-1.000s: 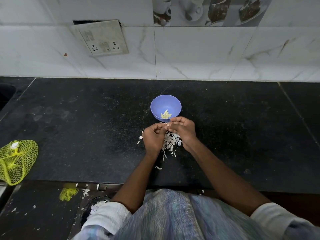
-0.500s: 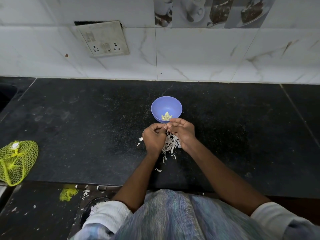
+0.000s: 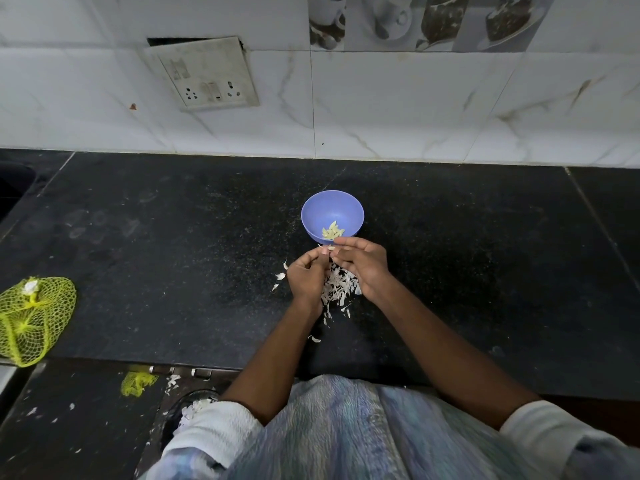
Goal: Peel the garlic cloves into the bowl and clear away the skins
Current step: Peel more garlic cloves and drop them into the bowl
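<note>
A small blue bowl (image 3: 332, 216) stands on the black counter and holds several peeled pale cloves (image 3: 332, 232). Just in front of it my left hand (image 3: 306, 277) and my right hand (image 3: 363, 263) meet, their fingertips pinching one small garlic clove (image 3: 327, 248) between them. A heap of white garlic skins (image 3: 339, 289) lies on the counter under and between my hands, with a few loose flakes to the left and nearer the edge.
A yellow net bag (image 3: 33, 317) lies at the counter's left edge. Below the counter front, a scrap of yellow net (image 3: 136, 382) and scattered skins lie on the floor. A switch plate (image 3: 204, 74) hangs on the tiled wall behind.
My hands have stayed together at the clove, shifting only slightly; my right hand's fingers have spread a little.
</note>
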